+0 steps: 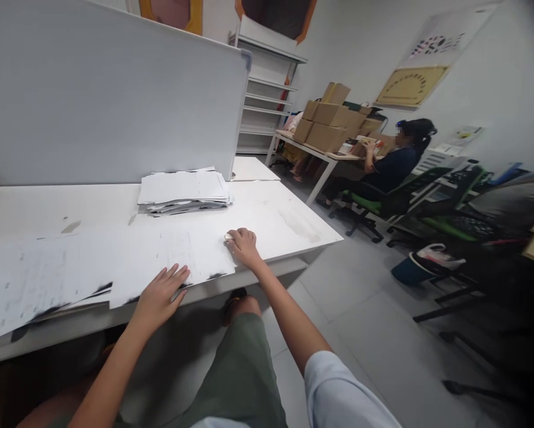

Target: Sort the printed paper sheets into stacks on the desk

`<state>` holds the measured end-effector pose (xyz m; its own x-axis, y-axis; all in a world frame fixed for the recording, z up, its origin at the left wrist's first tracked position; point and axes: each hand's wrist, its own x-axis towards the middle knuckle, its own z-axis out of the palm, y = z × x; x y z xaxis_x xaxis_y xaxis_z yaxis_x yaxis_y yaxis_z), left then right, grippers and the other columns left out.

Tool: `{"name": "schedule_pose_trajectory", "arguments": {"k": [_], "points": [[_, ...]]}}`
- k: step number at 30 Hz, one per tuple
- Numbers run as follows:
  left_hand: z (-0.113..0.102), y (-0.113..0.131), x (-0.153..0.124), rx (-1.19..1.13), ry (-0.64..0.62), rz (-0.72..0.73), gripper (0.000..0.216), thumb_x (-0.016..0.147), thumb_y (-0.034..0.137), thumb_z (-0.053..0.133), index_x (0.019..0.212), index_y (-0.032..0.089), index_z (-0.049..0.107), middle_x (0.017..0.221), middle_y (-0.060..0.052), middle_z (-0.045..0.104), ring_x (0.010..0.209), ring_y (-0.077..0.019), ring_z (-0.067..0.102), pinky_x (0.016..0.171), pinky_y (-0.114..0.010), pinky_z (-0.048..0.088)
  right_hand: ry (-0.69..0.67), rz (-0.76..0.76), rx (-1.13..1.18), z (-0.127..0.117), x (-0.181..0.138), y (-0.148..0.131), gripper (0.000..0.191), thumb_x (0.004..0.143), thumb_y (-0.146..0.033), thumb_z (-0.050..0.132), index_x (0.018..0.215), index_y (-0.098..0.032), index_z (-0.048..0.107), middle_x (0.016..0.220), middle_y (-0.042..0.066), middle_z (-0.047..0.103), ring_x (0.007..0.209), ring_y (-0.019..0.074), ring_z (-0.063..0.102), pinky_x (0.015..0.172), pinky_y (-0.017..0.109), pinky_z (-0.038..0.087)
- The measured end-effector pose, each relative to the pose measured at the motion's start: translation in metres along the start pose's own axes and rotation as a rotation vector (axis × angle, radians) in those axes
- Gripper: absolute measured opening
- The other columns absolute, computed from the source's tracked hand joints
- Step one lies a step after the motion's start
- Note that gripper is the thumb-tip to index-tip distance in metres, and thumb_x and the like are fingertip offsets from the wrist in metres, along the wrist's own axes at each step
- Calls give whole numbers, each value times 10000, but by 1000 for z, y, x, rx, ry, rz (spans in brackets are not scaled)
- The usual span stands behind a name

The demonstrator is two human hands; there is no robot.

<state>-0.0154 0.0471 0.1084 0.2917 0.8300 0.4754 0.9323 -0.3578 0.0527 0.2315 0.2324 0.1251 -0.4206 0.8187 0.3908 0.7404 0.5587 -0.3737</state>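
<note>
My left hand (160, 293) lies flat with fingers spread on the near edge of a large white sheet (92, 267) spread over the white table (293, 226). My right hand (242, 245) is closed at the sheet's right edge, around a small whitish object (228, 238) that I cannot make out. The sheet has dark smudged marks along its near edge. A stack of white papers (184, 190) lies farther back on the table, apart from both hands.
A grey partition board (110, 89) stands along the table's far side. To the right, another person sits on a green chair (365, 205) at a desk with cardboard boxes (329, 122). White shelves (267, 101) stand behind. More chairs and a bag (436, 257) are at the right.
</note>
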Motion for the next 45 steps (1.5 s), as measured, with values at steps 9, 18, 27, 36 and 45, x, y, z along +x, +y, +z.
{"name": "schedule_pose_trajectory", "arguments": {"k": [9, 18, 27, 36, 45], "points": [[27, -17, 16, 39, 87, 129, 505, 1019, 439, 294, 1385, 193, 541, 1401, -77, 571, 1330, -275, 503, 1091, -453, 425, -3, -55, 45, -4, 14, 0, 306, 976, -330, 473, 1245, -248, 593, 1152, 75, 530, 1148, 216, 439, 1052, 398, 264], [30, -31, 27, -88, -99, 129, 474, 999, 386, 325, 1374, 221, 562, 1433, -64, 541, 1369, -252, 459, 1105, -446, 428, 24, -50, 55, -4, 12, -1, 295, 976, -328, 458, 1232, -255, 584, 1139, 63, 524, 1101, 212, 436, 1047, 406, 265], [16, -30, 32, -175, -222, 96, 531, 959, 186, 251, 1427, 203, 500, 1489, -32, 473, 1404, -202, 399, 1151, -410, 381, 30, -47, 38, -5, 12, -1, 294, 974, -345, 470, 1226, -256, 591, 1137, 60, 541, 1093, 217, 445, 1031, 389, 277], [30, -29, 60, -10, -252, 10, 622, 858, 298, 494, 1460, 154, 440, 1536, -117, 398, 1436, -304, 344, 1147, -495, 358, 12, -33, 8, -11, 11, -4, 297, 977, -345, 453, 1224, -251, 588, 1146, 59, 549, 1078, 213, 454, 1022, 379, 282], [30, -16, 62, 162, -124, 100, 725, 730, 60, 420, 1452, 111, 442, 1511, -149, 436, 1416, -322, 377, 1109, -500, 387, 16, -35, 11, -10, 12, -4, 296, 974, -343, 461, 1231, -255, 579, 1147, 58, 545, 1090, 216, 451, 1027, 387, 283]]}}
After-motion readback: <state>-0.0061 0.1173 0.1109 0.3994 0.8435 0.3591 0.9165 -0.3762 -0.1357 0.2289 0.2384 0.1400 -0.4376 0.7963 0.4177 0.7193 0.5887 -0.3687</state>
